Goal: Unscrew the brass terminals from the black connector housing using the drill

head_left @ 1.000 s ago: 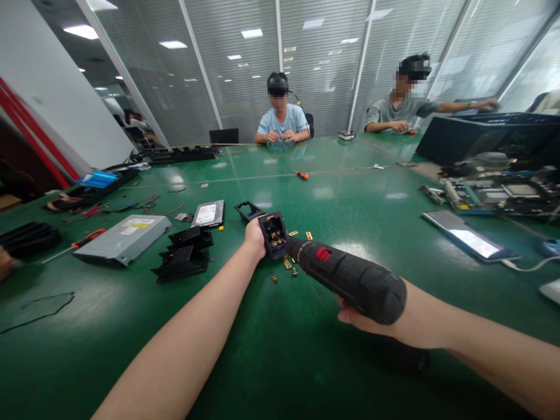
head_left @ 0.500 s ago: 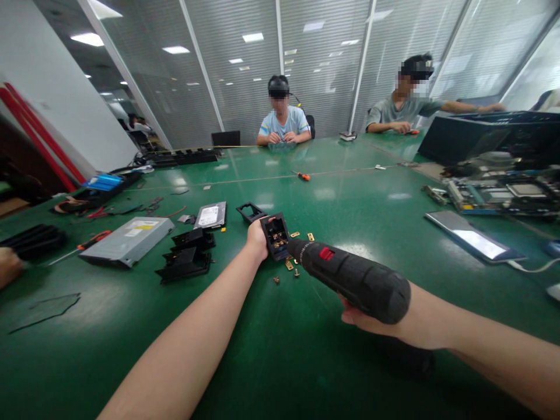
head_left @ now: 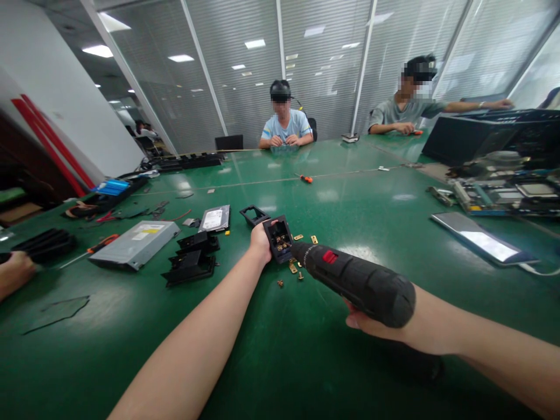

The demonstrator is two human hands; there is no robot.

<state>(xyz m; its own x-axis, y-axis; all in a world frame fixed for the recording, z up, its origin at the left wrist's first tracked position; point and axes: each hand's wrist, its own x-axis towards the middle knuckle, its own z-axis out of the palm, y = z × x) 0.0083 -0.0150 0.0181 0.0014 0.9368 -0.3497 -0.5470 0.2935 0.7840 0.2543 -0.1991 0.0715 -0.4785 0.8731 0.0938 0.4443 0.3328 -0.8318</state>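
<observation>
My left hand point(head_left: 261, 242) is closed on a small black plastic box point(head_left: 272, 232), its open side tilted towards me. Brass-coloured screws and contacts point(head_left: 282, 242) show inside. In my right hand point(head_left: 371, 324) is a black cordless drill point(head_left: 354, 283) with a red switch on top. The drill's nose is at the box's right edge; its tip is hidden. Small brass plates point(head_left: 293, 267) and a few loose screws point(head_left: 280, 283) lie on the table beside the box. Behind my left hand lies a black square frame point(head_left: 254, 215).
Left of my arm are black plastic housings point(head_left: 192, 267), a hard drive point(head_left: 215, 219) and a grey metal drive point(head_left: 135, 244). Another person's hand point(head_left: 17, 273) is at the far left. A phone point(head_left: 481, 236) and circuit boards point(head_left: 503, 195) lie right. Two people sit across the green table point(head_left: 332, 373).
The whole view has shifted slightly to the right and down. My hands, the box and the drill keep nearly the same positions relative to one another.
</observation>
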